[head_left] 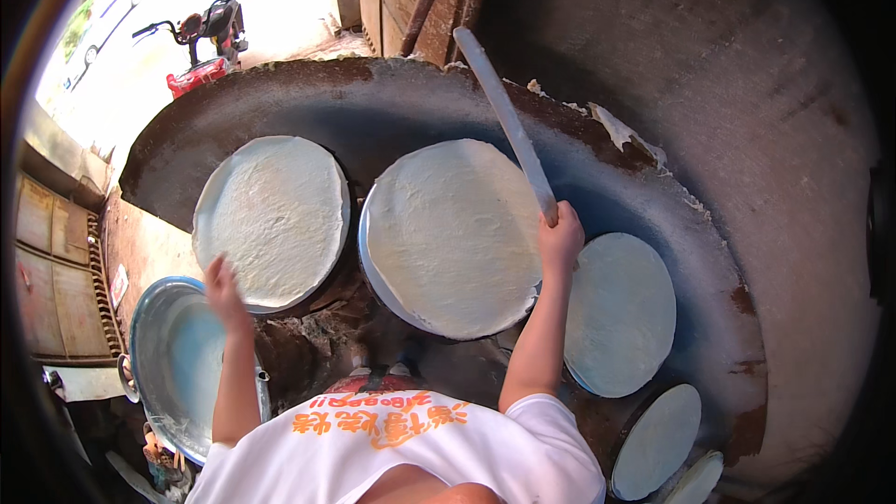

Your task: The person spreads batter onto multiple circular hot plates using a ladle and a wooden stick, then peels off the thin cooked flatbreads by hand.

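I take the middle batter round as my landmark. A narrow dark gap parts its left edge from the left batter round; to its right, the right batter round sits near, lower down. Beyond the landmark's far edge I get a bare strip of curved counter, the widest free room around it, ending in a ragged, crusted lip.

My right hand is at the landmark's right edge, fingers wrapped tight around the near end of a long flat stick. The stick slants up and away past the landmark's far right edge, its tip crossing the counter's lip in my view. I cannot tell whether the stick touches anything. My left hand, blurred, is well left of the landmark, by the left round's lower edge; its fingers look partly spread and empty, and I cannot tell if they make contact.

The landmark is a broad, thin, cream-white disc, faintly rippled, with an uneven margin and a pale rim showing on its left. The stick is smooth, grey-white and round-tipped. Lower left of the landmark is a deep round basin with a blue rim, smeared whitish inside.
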### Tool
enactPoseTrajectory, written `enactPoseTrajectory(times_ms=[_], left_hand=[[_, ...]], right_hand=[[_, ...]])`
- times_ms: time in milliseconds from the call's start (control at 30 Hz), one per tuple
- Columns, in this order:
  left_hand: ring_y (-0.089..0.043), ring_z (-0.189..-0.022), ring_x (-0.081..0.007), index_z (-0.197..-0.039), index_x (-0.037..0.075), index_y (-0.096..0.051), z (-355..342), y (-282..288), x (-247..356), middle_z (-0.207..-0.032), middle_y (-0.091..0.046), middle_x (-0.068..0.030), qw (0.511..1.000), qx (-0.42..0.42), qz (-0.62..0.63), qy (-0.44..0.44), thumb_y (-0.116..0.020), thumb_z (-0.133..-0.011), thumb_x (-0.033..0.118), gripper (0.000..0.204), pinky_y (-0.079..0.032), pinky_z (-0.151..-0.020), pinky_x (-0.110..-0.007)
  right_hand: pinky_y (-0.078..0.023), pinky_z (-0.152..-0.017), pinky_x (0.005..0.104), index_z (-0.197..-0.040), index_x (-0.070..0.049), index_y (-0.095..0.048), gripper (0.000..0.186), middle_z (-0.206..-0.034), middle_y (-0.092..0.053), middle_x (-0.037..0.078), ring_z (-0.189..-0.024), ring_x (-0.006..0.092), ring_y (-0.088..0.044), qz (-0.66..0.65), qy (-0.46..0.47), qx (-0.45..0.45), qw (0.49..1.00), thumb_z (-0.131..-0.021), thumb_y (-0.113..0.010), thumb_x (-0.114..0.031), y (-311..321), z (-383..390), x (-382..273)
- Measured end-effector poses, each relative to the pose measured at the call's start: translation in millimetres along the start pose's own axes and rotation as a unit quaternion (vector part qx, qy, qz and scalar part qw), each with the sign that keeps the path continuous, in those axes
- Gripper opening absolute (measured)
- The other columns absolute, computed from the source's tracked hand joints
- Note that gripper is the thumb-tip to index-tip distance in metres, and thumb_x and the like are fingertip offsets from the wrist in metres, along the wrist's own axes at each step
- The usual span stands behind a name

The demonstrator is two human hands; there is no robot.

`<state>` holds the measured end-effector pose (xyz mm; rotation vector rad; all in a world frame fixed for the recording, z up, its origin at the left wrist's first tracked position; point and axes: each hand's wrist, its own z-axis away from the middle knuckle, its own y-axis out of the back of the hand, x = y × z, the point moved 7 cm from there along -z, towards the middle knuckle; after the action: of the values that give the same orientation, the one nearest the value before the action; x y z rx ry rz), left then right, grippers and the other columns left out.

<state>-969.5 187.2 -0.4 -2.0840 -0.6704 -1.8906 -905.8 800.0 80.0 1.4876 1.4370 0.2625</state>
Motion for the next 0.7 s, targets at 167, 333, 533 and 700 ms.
enactPoseTrajectory(times_ms=[167, 333, 533, 700], left_hand=[[-0.057, -0.098, -0.0218, -0.125, 0.009, -0.056, 29.5, -237.3, 134.0, -0.120, -0.057, -0.0091, 0.923, -0.321, -0.098, -0.189, -0.062, -0.087, 0.011, 0.038, -0.049, -0.080, -0.032], [-0.053, -0.112, -0.0223, -0.138, 0.009, -0.043, 3.1, -372.5, 112.3, -0.128, -0.052, -0.0137, 0.841, -0.402, -0.136, -0.337, -0.068, -0.084, 0.020, 0.060, -0.044, -0.093, -0.032], [-0.057, -0.089, -0.0095, -0.104, 0.004, -0.064, 17.9, -350.6, 145.6, -0.098, -0.063, -0.0018, 0.817, -0.571, -0.025, -0.083, -0.066, -0.088, 0.020, 0.022, -0.046, -0.080, -0.026], [-0.060, -0.082, -0.0156, -0.082, 0.000, -0.062, 38.8, -206.5, 257.6, -0.085, -0.062, -0.0059, 0.858, -0.433, 0.065, -0.270, -0.067, -0.083, 0.004, 0.006, -0.046, -0.074, -0.028]], right_hand=[[-0.044, -0.060, 0.0413, -0.074, -0.004, -0.049, 0.019, -0.071, -0.055, 0.012, -0.068, 0.0336, -0.056, -0.027, 0.034, 0.074, 0.996, -0.074, -0.069, -0.005, 28.3, 13.4, -35.1], [-0.045, -0.060, 0.0371, -0.081, -0.005, -0.055, 0.016, -0.073, -0.057, 0.010, -0.065, 0.0290, -0.056, -0.065, 0.019, 0.106, 0.992, -0.073, -0.069, -0.002, 60.9, 34.2, -61.9], [-0.045, -0.060, 0.0280, -0.083, -0.006, -0.060, 0.014, -0.071, -0.058, 0.005, -0.063, 0.0140, -0.054, -0.155, -0.042, 0.111, 0.981, -0.076, -0.072, -0.005, 102.1, 47.3, -43.3], [-0.043, -0.061, 0.0226, -0.078, -0.008, -0.061, 0.014, -0.074, -0.059, -0.001, -0.067, 0.0079, -0.052, -0.270, -0.051, 0.029, 0.961, -0.074, -0.073, -0.003, 142.9, 25.4, -73.8]])
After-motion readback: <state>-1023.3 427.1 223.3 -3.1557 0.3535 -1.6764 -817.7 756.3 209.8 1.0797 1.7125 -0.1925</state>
